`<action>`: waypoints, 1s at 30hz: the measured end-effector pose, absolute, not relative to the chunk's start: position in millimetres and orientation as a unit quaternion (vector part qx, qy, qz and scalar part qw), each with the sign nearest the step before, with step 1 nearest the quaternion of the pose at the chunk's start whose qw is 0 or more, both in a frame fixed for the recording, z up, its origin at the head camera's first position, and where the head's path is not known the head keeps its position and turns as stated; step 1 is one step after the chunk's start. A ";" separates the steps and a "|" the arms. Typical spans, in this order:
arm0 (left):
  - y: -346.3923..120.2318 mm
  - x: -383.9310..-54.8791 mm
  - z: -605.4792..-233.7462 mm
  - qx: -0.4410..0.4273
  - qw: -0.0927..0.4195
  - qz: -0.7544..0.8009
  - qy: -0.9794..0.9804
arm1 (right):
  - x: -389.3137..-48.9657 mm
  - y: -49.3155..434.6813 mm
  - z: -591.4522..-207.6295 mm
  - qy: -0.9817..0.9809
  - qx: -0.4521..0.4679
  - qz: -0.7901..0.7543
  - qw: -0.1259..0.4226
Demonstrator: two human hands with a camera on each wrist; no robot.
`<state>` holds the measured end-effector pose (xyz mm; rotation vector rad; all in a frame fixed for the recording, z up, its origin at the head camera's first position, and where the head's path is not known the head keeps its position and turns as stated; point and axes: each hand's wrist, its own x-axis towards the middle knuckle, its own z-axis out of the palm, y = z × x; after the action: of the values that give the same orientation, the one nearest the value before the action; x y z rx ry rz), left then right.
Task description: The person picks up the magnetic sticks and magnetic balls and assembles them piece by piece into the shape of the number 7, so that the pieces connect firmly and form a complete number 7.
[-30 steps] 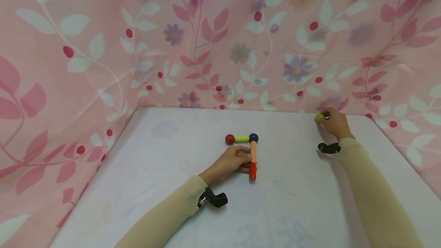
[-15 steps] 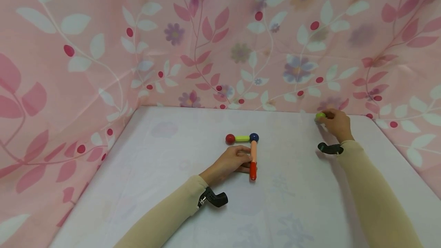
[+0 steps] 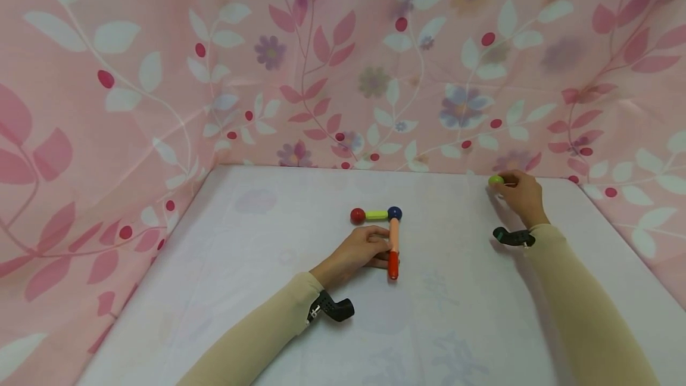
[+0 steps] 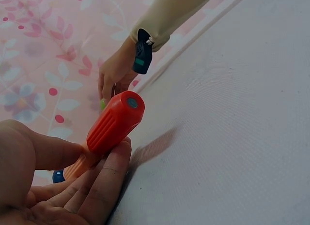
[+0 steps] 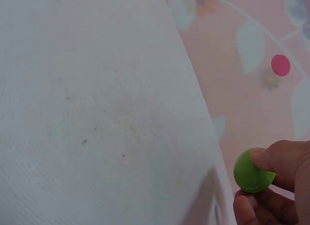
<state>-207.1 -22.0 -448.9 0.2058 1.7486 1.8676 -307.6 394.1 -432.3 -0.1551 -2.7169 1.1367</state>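
My left hand (image 3: 364,249) pinches a peach-coloured rod (image 3: 394,234) between thumb and fingers. A red magnetic rod (image 4: 116,122) is joined end to end with it, and a grey metal disc shows at its tip. At the peach rod's far end is a blue ball (image 3: 395,213). From there a yellow-green rod (image 3: 377,215) runs left to a red ball (image 3: 357,215), making a corner shape. Far to the right, by the table's back edge, my right hand (image 3: 521,195) pinches a green ball (image 5: 251,172) between thumb and fingers.
A white patterned cloth covers the table (image 3: 257,267). Behind it and on the left hangs a pink floral curtain (image 3: 321,76), meeting the table's back edge close to my right hand. Black wrist cameras sit on both sleeves.
My right hand, with the green ball in its fingers, has shifted very slightly and turned a little. The left hand and the joined rods have stayed in place.
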 end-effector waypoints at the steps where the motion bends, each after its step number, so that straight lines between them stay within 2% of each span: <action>1: -21.7 -207.3 -449.7 0.078 0.283 0.699 0.652 | -307.1 394.1 -432.7 -0.916 -0.055 0.387 0.094; 6: -21.8 -207.1 -451.6 0.083 0.281 0.702 0.649 | -303.9 392.0 -434.3 -0.908 -0.065 0.404 0.085; 16: -23.6 -207.6 -450.3 0.086 0.286 0.692 0.658 | -295.8 375.7 -431.0 -0.897 -0.058 0.418 0.131; 30: -22.8 -206.8 -448.0 0.067 0.281 0.689 0.664 | -282.5 347.3 -441.6 -0.895 -0.052 0.425 0.128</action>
<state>-206.8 -22.8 -448.0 0.1795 1.7802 1.8466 -282.5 347.3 -441.6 -0.1499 -2.6013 1.2359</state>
